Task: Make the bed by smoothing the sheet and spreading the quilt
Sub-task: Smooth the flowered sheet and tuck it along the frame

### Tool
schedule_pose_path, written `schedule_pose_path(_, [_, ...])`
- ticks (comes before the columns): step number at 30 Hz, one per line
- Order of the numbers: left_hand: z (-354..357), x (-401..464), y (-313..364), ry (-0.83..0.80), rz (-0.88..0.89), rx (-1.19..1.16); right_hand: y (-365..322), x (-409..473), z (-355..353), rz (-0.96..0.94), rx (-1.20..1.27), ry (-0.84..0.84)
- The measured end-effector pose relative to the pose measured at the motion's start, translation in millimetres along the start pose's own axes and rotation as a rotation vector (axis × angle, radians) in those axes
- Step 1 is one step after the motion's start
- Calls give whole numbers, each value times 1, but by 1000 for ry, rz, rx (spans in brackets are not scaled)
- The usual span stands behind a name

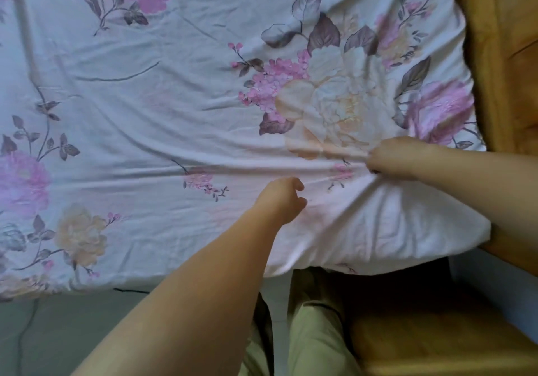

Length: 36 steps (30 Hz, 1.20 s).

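Left hand (281,198) nearest, fingers loosely curled, holding nothing, resting on the sheet (174,99) by the bed's near edge. Right hand (398,157) pinches a long ridge of sheet running crosswise toward the left hand. Quilt not identifiable; right fingertips hidden.

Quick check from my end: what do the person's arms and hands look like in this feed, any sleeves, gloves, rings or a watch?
Both forearms are bare up to the frame edge: no sleeves show. The left hand and right hand wear no gloves, and no rings, watch or bracelet are visible, though the fingers are blurred and partly tucked into the floral sheet. Lower down, light olive trousers show.
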<state>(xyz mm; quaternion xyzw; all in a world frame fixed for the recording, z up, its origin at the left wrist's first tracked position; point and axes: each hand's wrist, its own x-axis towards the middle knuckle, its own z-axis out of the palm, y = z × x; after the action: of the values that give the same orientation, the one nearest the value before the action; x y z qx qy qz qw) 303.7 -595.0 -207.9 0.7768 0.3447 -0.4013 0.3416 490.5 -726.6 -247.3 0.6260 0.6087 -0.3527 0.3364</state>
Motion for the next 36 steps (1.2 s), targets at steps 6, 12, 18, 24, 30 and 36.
schedule_pose_path(6, [-7, 1, 11, 5, 26, 5, -3, -10, 11, 52, 102, 1])
schedule_pose_path(12, [-10, 14, 21, 24, 73, 50, 16, -31, 32, 355, 238, 96])
schedule_pose_path(18, [-11, 17, 23, 8, 80, 76, 18, -40, 43, 707, 412, 22])
schedule_pose_path(24, [23, 8, 9, -132, 115, 318, -67, -43, 16, 102, 375, 199])
schedule_pose_path(30, [69, -5, -19, -237, 191, 710, -106, -37, 62, 22, 191, 215])
schedule_pose_path(36, [92, -1, -25, -156, 335, 857, -96, -40, 74, -66, 245, -4])
